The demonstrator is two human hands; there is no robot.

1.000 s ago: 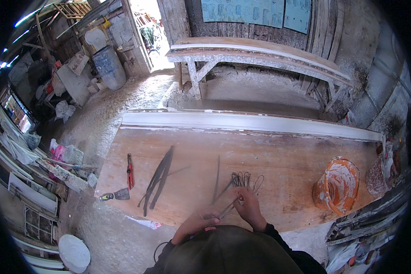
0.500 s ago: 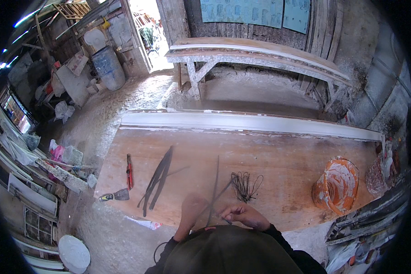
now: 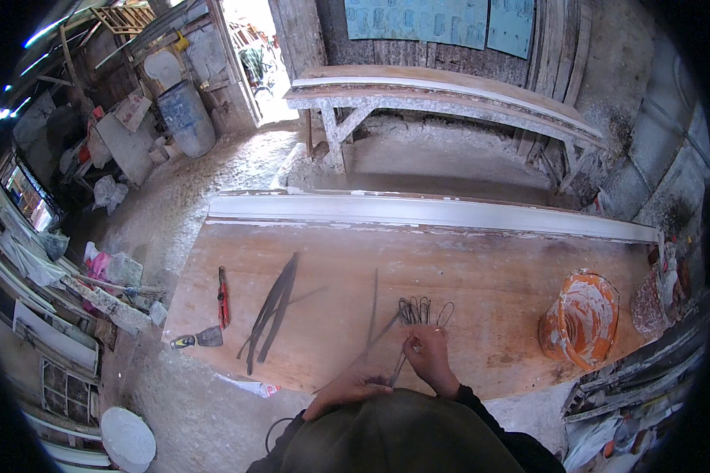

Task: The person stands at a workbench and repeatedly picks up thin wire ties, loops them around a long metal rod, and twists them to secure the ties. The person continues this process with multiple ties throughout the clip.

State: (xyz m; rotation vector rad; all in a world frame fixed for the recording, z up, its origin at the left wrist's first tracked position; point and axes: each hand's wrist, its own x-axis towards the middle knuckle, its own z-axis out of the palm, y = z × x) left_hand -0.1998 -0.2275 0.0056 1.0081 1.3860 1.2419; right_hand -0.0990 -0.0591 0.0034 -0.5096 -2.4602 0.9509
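Note:
My left hand [image 3: 349, 389] is low at the near edge of the wooden table, its fingers closed on the lower end of a thin dark strip [image 3: 398, 369]. That strip slants up to my right hand [image 3: 428, 351], whose fingertips are pinched together at its upper end. Just beyond the right hand lies a bundle of looped dark wire [image 3: 424, 310], its near part covered by the hand. Another dark strip [image 3: 373, 303] rests on the table between the hands and the far side. Further left lie several flat dark strips [image 3: 272, 311], fanned apart.
At the table's left are a red-handled tool [image 3: 223, 299] and a putty knife [image 3: 199, 338]. An orange bucket [image 3: 582, 323] smeared with white stands at right. A long white moulding [image 3: 418, 211] runs along the far edge. Beyond is a bench [image 3: 450, 91].
My right hand has moved forward and right, onto the near part of the wire bundle. My left hand has lowered toward me, and the crossed strip between the hands has shifted.

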